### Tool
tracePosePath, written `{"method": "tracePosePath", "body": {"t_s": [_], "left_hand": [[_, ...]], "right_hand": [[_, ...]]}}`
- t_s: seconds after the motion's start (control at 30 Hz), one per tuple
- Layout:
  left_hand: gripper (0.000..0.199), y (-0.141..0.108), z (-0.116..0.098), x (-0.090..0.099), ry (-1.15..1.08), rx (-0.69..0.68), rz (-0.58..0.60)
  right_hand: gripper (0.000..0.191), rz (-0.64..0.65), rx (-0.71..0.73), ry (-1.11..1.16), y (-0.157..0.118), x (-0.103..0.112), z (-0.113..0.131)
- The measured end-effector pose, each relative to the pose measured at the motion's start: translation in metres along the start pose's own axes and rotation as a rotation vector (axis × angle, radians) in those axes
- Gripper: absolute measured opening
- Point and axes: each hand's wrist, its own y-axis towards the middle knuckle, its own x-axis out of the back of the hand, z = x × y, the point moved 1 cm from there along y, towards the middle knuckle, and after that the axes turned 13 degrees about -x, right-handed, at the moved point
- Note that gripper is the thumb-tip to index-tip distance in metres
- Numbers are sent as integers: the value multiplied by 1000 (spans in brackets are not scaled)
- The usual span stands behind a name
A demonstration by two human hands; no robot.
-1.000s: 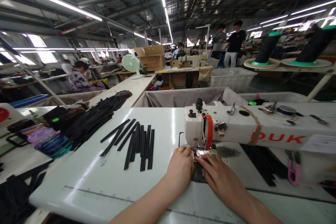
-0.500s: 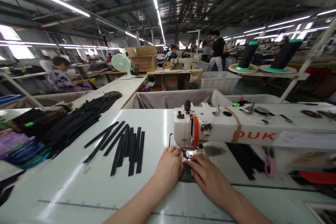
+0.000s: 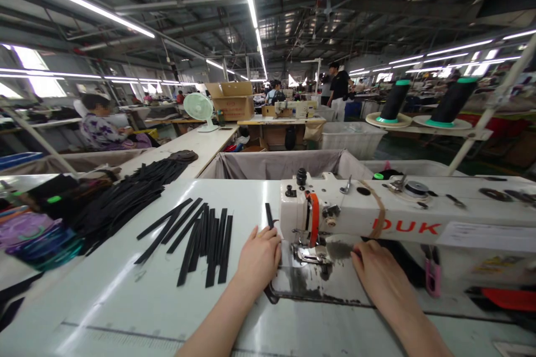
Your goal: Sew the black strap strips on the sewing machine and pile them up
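My left hand (image 3: 259, 259) rests on the white sewing table (image 3: 104, 295) just left of the needle, its fingers closed on the lower end of a narrow black strip (image 3: 269, 215) that stands up beside the white DUK sewing machine head (image 3: 355, 212). My right hand (image 3: 377, 270) lies open to the right of the metal presser foot (image 3: 310, 254), under the machine arm and holding nothing. Nothing lies under the foot. Left of my hands lies a loose row of several black strips (image 3: 205, 240).
A heap of black strips (image 3: 121, 195) and colourful fabric (image 3: 33, 240) lie to the left. Pink snips (image 3: 433, 273) hang at right. Behind the table stands a fabric-lined bin (image 3: 280, 164). A co-worker (image 3: 103, 125) sits at left; a person (image 3: 339, 86) stands far back.
My hands have moved apart from the needle, the left going left with the black strip and the right going right. The black piece no longer lies under the presser foot.
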Motion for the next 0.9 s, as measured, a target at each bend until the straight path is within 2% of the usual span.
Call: {"method": "tracePosePath", "body": {"t_s": [0.1, 0.17, 0.23, 0.3, 0.43, 0.53, 0.6, 0.7, 0.73, 0.8, 0.83, 0.9], "left_hand": [[36, -16, 17, 19, 169, 273, 26], [37, -23, 27, 29, 293, 379, 29], [37, -24, 30, 34, 320, 368, -22], [38, -20, 23, 34, 226, 281, -101], [46, -10, -8, 22, -83, 98, -216], [48, -8, -26, 13, -321, 4, -185], [48, -9, -32, 8, -563, 51, -70], [35, -12, -38, -1, -1114, 230, 201], [45, -13, -40, -3, -1297, 269, 264], [70, -13, -42, -6, -1543, 308, 291], [68, -13, -42, -7, -1597, 316, 269], [52, -11, -40, -7, -1633, 344, 198]], "right_hand": [[11, -18, -57, 9, 0, -3, -9], [9, -10, -85, 19, 1, -5, -15], [8, 18, -85, 43, 1, -7, -18], [5, 40, -81, 72, 1, -8, -18], [5, 233, -134, 215, 3, -6, -16], [7, 384, -243, 335, 6, 0, -17], [11, 531, -265, 508, 5, 9, -14], [15, 910, -146, 867, -2, 27, 3], [17, 1044, -111, 951, -6, 33, 12], [22, 1206, -71, 1055, -15, 42, 31], [26, 1260, -58, 1102, -19, 45, 40], [28, 1293, -38, 1222, -24, 46, 56]]}}
